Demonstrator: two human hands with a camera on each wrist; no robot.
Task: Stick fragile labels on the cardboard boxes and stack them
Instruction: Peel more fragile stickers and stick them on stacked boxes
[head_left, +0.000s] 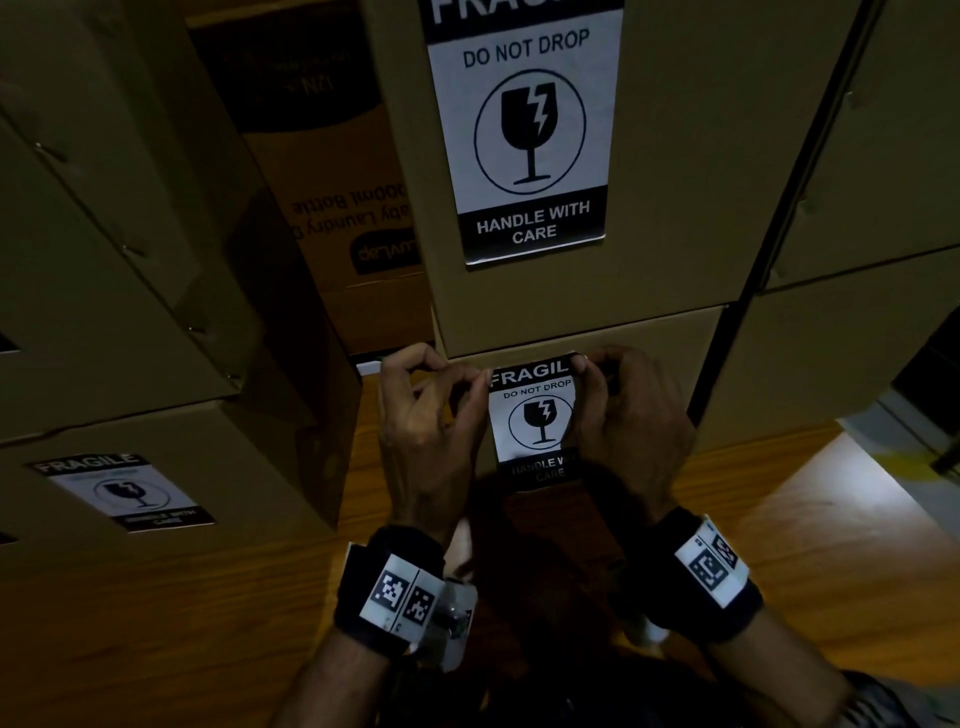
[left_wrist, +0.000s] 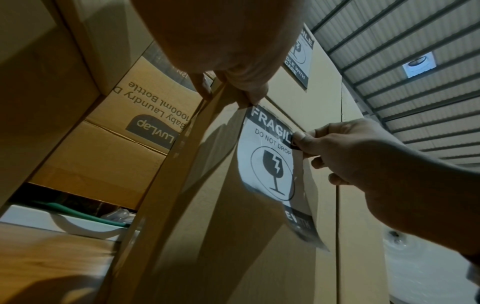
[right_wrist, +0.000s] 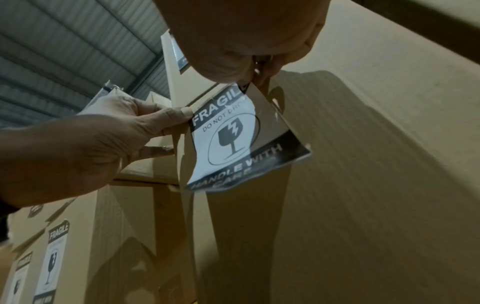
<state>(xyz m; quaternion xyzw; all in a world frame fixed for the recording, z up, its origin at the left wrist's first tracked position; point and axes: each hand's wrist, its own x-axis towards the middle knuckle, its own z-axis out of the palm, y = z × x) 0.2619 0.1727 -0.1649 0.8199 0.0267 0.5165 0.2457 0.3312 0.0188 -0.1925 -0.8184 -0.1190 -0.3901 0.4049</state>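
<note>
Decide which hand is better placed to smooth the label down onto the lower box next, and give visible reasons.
Probably the left hand: it pinches only the label's top left corner, while the right hand covers the label's right edge, steadying it against the lower box. The label's bottom curls loose.

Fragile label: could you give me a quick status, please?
Left hand and right hand pinch label top corners. Bottom curls off lower box. Nothing blocking.
</note>
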